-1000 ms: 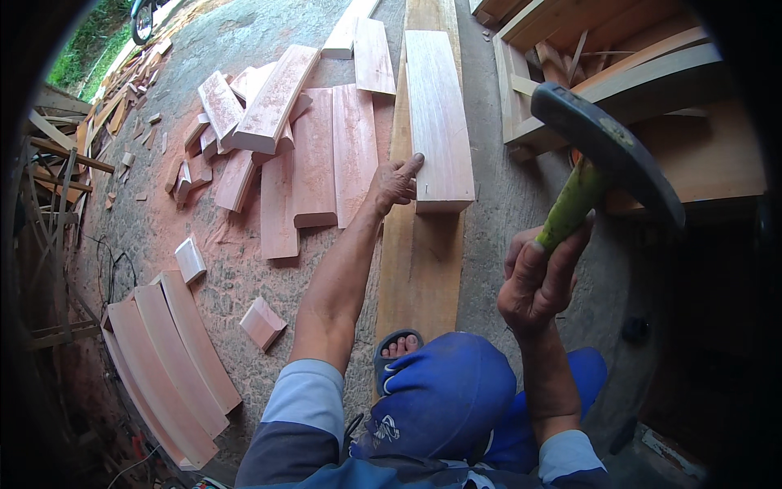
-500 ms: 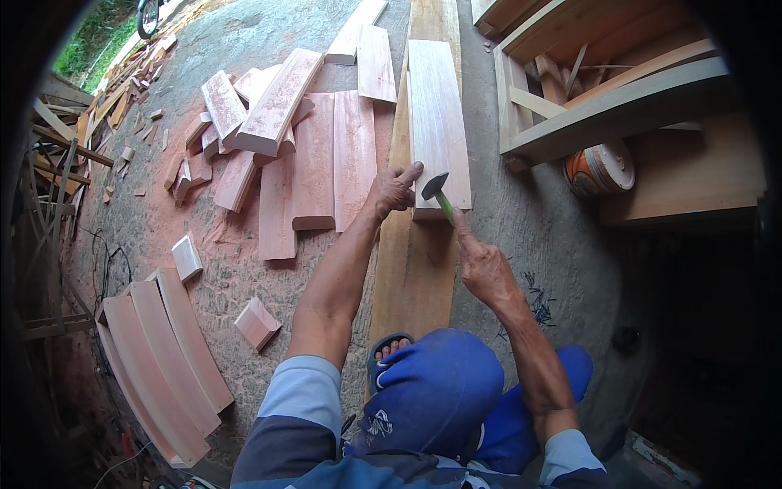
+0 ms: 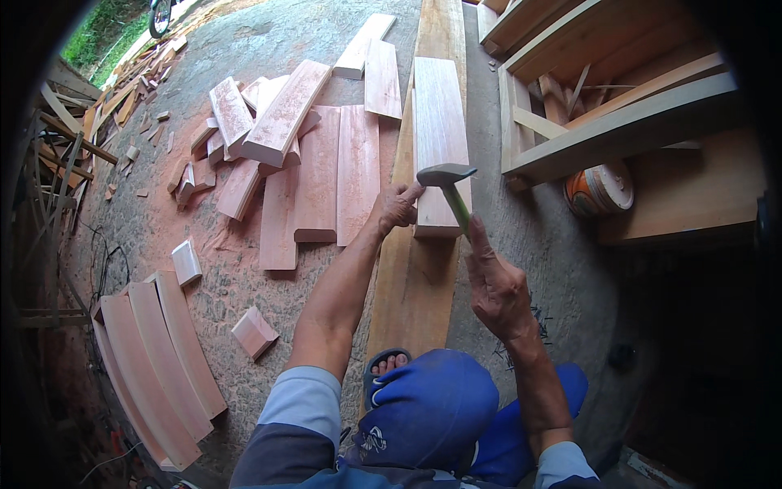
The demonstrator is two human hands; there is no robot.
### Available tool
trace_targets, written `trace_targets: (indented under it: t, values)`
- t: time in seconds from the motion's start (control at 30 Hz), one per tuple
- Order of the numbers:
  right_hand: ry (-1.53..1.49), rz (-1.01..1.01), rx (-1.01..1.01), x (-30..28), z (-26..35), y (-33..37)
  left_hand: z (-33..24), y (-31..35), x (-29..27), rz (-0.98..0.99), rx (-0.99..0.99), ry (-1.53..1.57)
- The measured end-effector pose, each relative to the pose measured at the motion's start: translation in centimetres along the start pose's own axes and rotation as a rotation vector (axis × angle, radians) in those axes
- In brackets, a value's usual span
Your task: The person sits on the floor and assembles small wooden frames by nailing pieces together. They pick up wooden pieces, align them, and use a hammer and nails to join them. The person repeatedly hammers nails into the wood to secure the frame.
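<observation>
A pale pinkish wooden block (image 3: 441, 122) lies lengthwise on a long brown plank (image 3: 407, 301) in front of me. My left hand (image 3: 397, 205) is closed at the block's near left edge, fingertips touching or almost touching it; whatever they may pinch is too small or hidden. My right hand (image 3: 498, 285) grips a hammer (image 3: 459, 204) by its green handle, index finger stretched along it. The dark metal hammer head is held over the near part of the block, partly covering it and close to my left fingertips.
Left of the plank lies a pile of cut boards (image 3: 285, 114) on dusty concrete. Curved wooden pieces (image 3: 155, 350) stand at lower left. Several dark nails (image 3: 542, 322) are scattered right of my knee. A wooden frame (image 3: 603, 130) and a bucket (image 3: 600, 189) are at right.
My right hand has lifted the hammer from low over the block, so its head looks larger and nearer. My left hand stays at the block's edge. The view has shifted slightly.
</observation>
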State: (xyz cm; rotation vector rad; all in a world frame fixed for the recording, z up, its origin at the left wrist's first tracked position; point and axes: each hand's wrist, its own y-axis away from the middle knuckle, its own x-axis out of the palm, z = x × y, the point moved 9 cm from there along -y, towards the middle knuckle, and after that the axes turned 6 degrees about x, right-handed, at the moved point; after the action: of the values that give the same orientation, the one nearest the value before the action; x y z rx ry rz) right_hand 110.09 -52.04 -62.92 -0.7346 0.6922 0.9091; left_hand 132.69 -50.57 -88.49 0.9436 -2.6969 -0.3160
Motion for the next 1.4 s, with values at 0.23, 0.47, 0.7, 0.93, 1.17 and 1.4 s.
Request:
trace_targets:
  t: [0.23,0.47,0.7,0.93,1.17,1.4]
  values:
    - [0.253,0.279,0.220,7.1,-7.6,2.1,0.6,-0.9,0.9,-0.038,-0.008,-0.172]
    - [0.243,0.175,0.180,5.0,-4.7,2.1,1.4,-1.1,0.5,-0.021,-0.044,-0.126]
    - [-0.054,0.123,0.647,8.0,-12.3,9.2,-0.2,-0.9,1.4,-0.054,0.070,-0.123]
    - [-0.863,-0.154,1.152,11.9,-17.3,18.0,-0.1,-0.3,4.5,-0.037,0.191,0.082]
    - [-0.665,0.055,1.317,14.2,-21.7,23.3,-4.0,3.7,5.1,-0.058,0.178,-0.291]
    - [0.014,0.059,0.815,9.5,-19.6,15.4,-11.2,14.5,3.4,0.184,0.062,-1.281]
